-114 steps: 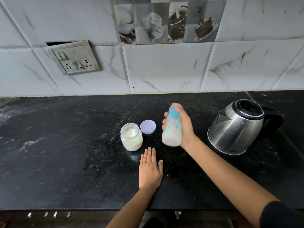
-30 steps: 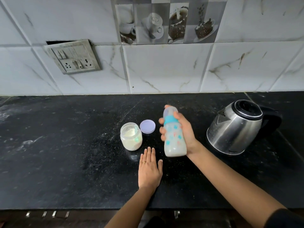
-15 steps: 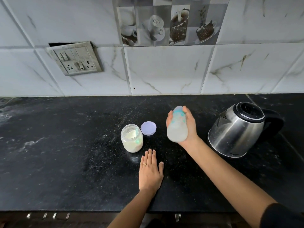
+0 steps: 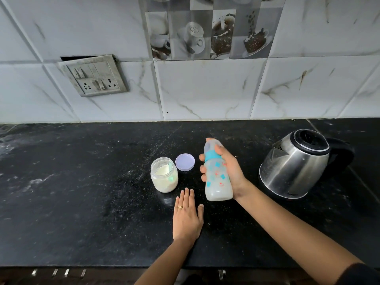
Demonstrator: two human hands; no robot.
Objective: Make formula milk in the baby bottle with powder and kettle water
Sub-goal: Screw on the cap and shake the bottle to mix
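Observation:
My right hand (image 4: 231,171) grips the capped baby bottle (image 4: 217,177) above the black counter (image 4: 82,202); the bottle has a teal collar, coloured prints and whitish milk inside, and stands nearly upright. My left hand (image 4: 187,217) rests flat on the counter just left of the bottle, fingers straight. An open glass jar of white powder (image 4: 164,175) with a green scoop in it stands left of the bottle. Its lilac lid (image 4: 185,162) lies beside it. The steel kettle (image 4: 296,163) with a black handle sits at the right.
A white marble-tiled wall (image 4: 205,89) runs along the back of the counter, with a socket and switch plate (image 4: 94,76) at the left. The counter's front edge (image 4: 102,266) lies near me, with drawer handles below it.
The bottle in my right hand has swung from tilted away back to nearly upright and lower, as in a shaking motion. My left hand has stayed flat in place.

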